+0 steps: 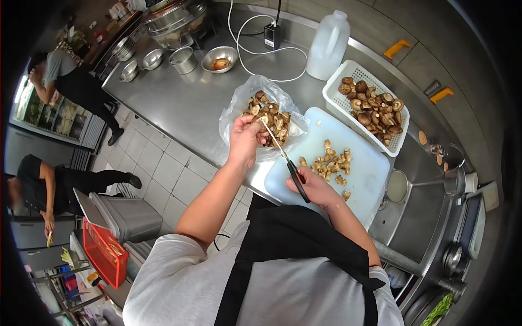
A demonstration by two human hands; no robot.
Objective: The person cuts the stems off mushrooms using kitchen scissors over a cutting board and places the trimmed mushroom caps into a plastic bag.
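My left hand (244,138) pinches a mushroom (265,119) above a clear plastic bag (232,112) that holds many brown mushrooms (280,122). In my right hand (314,188) is a pair of scissors (294,174) with black handles. The blades point up and left, and their tips meet the mushroom at my left fingers. Under my right hand lies a pale blue cutting board (359,187), where cut mushroom stems (331,163) are scattered in a loose pile. A white perforated basket (332,89) behind the board contains whole brown mushrooms (375,108).
A plastic jug (328,46) stands behind the bag, near a white cable (253,68). Metal bowls (219,52) line the far left of the counter. A sink (418,217) is at right. Two other people (70,70) are at left, beside a red basket (103,252).
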